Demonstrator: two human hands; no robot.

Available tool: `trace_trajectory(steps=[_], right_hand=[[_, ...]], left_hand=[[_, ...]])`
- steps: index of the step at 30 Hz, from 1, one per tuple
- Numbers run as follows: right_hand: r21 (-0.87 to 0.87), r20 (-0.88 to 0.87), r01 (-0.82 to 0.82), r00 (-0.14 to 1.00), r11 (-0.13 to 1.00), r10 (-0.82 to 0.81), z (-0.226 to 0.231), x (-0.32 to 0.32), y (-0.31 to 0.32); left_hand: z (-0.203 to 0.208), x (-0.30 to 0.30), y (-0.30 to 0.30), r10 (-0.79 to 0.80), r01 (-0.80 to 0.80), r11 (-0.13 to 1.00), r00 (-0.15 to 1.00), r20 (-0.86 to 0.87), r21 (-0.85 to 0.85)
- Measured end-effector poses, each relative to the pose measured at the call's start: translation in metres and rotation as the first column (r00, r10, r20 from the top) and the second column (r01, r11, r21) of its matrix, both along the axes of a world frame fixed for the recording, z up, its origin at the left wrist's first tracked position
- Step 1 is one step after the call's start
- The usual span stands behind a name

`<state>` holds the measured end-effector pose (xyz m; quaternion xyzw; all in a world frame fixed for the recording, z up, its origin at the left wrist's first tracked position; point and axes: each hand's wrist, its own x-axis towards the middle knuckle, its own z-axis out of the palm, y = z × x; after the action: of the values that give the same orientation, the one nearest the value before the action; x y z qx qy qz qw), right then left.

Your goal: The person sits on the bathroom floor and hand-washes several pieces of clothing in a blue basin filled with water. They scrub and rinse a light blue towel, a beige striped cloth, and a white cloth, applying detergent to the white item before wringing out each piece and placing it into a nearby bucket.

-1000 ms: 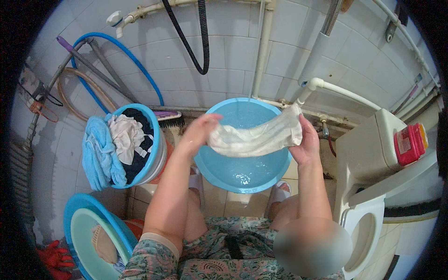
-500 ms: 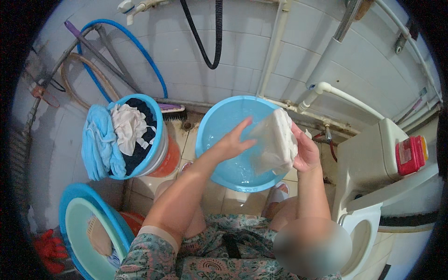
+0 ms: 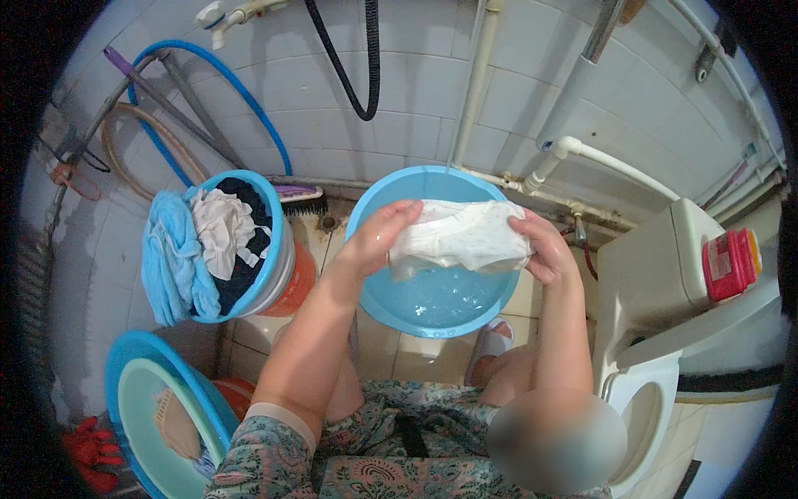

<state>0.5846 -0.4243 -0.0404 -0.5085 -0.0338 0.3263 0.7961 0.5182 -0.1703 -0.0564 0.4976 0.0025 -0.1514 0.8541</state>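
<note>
A: Where's the white cloth (image 3: 461, 237)?
B: Over the blue basin (image 3: 432, 299), stretched between your hands.
A: Grips?
B: Your left hand (image 3: 378, 237) and right hand (image 3: 544, 249) both clutch its ends.

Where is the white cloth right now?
In the head view's centre, the white cloth is stretched between left hand and right hand, above the blue basin.

- I am in a small home bathroom: a white tiled wall (image 3: 399, 125) with pipes (image 3: 475, 75) and a hose (image 3: 349, 66).
- A toilet (image 3: 648, 399) stands at my right.
- Wash basins (image 3: 432, 308) and a laundry bucket (image 3: 249, 249) sit on the floor.
</note>
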Motion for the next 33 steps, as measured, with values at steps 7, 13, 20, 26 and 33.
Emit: trace_trajectory(steps=[7,13,20,26,33], right_hand=[[-0.471,0.493,0.368,0.864,0.802,-0.107,-0.025,0.004,0.008],[-0.281,0.408,0.281,0.901,0.918,-0.151,-0.024,-0.03,0.051],[-0.41,0.604,0.378,0.794,0.83,-0.064,-0.046,-0.038,0.077],[-0.417,0.433,0.28,0.898,0.865,-0.082,-0.045,-0.025,0.071],[-0.239,0.184,0.189,0.972,0.952,-0.146,-0.029,-0.03,0.069]], left_hand=[[0.0,0.004,-0.002,0.023,-0.072,0.932,0.99,-0.142,-0.354],[-0.013,0.003,-0.004,0.086,-0.099,0.946,0.995,-0.057,-0.309],[-0.019,-0.004,-0.019,-0.03,0.046,0.975,0.997,0.078,-0.217],[-0.008,-0.011,-0.03,0.128,-0.116,0.98,0.989,0.072,-0.159],[-0.008,-0.009,-0.019,0.157,-0.164,0.915,0.986,-0.048,-0.369]])
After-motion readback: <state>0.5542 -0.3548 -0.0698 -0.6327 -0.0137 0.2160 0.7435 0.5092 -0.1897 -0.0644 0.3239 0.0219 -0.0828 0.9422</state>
